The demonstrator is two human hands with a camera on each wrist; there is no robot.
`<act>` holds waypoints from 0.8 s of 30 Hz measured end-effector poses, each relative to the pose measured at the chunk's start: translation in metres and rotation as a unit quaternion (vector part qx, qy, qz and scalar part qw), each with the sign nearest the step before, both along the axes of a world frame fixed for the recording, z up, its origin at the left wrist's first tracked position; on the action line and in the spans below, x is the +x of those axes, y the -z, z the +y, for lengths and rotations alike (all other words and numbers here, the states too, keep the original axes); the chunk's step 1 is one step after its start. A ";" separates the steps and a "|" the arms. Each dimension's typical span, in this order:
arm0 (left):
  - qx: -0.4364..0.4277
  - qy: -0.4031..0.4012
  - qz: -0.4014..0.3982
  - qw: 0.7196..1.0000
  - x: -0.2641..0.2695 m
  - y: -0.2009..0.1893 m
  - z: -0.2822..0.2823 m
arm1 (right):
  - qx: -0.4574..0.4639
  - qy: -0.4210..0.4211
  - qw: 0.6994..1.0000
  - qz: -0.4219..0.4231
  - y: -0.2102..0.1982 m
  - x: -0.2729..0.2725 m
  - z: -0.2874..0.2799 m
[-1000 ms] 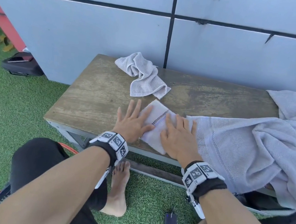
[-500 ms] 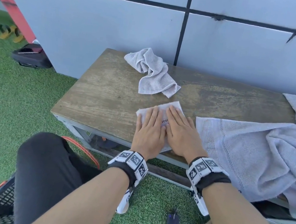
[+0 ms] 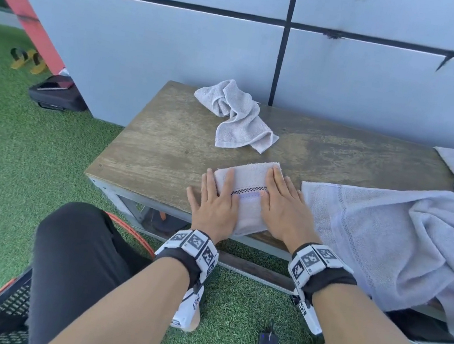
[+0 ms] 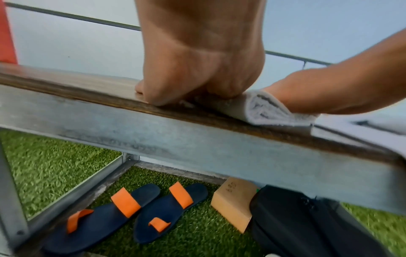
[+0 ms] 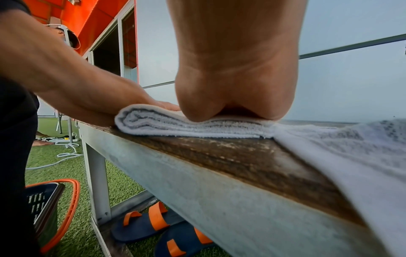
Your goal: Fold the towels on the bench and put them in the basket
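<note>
Both hands lie flat on the small folded towel (image 3: 247,195) at the near edge of the bench (image 3: 164,150). The left hand (image 3: 215,202) presses with straight, spread fingers on the towel's left part, its thumb and outer fingers spilling onto the bare wood; the right hand (image 3: 282,209) presses palm-down on the right part, fingers together. Neither hand curls round anything; both simply hold the cloth down.

The wrist views show the towel as a stack of several layers, its rolled fold bulging at the edge under the palms. I judge that bulge is the risk: once the palms lift, the thick terry may spring open, and the fold sits so close to the bench edge, slightly overhanging it, that a careless slide toward the person could tip it onto the grass. Just right of the right hand, the big pale towel (image 3: 372,237) touches or nearly touches the folded one and drapes over the bench front; picking up the small one could snag or drag it. The basket (image 3: 11,307) sits low beside the person's left knee, well apart from the hands, so the carry is long enough for a loose fold to fall apart.

Beyond the left fingertips lies a crumpled towel (image 3: 239,117), not yet folded.

As for writing, the wrist bands carry only black-and-white square markers; a tan block (image 4: 235,201) under the bench bears marks that look like digits, too unclear to read.
</note>
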State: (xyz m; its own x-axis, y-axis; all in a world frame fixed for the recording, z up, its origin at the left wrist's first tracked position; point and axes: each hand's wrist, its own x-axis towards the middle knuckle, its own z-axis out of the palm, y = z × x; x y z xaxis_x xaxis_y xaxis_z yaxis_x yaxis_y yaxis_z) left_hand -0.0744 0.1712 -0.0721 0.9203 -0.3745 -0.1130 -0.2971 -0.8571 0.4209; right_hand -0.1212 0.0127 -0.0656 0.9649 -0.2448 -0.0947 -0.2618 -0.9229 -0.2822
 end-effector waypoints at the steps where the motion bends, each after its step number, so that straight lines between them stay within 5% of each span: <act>1: -0.004 -0.019 0.015 1.000 0.000 -0.002 -0.003 | 0.000 0.004 1.000 -0.003 0.000 -0.002 0.001; 5: 0.021 -0.127 0.029 0.991 -0.005 -0.005 -0.003 | 0.018 0.006 1.000 -0.012 -0.003 -0.009 0.004; 10: 0.006 -0.123 0.000 0.992 -0.013 -0.021 -0.007 | 0.032 -0.001 0.999 -0.043 -0.015 -0.021 0.010; 13: -0.096 -0.112 0.072 0.986 -0.012 -0.038 -0.003 | 0.095 0.015 0.993 -0.063 -0.030 -0.032 0.012; 16: -0.263 -0.086 0.129 0.952 -0.013 -0.071 0.009 | 0.185 0.058 0.978 -0.078 -0.047 -0.037 0.018; 20: -0.338 -0.052 0.101 0.934 -0.014 -0.134 0.042 | 0.370 0.119 0.920 -0.058 -0.084 -0.027 0.040; 24: -0.387 -0.069 0.089 0.915 -0.014 -0.195 0.110 | 0.559 0.047 0.826 -0.062 -0.131 -0.003 0.080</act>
State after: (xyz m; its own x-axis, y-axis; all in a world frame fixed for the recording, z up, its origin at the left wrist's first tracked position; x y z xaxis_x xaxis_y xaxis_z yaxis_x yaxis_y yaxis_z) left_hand -0.0882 0.2810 0.1231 0.9574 -0.2882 -0.0163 -0.0762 -0.3068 0.9487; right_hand -0.1244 0.0924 0.0650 0.9656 -0.1461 -0.2150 -0.2236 -0.0454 -0.9736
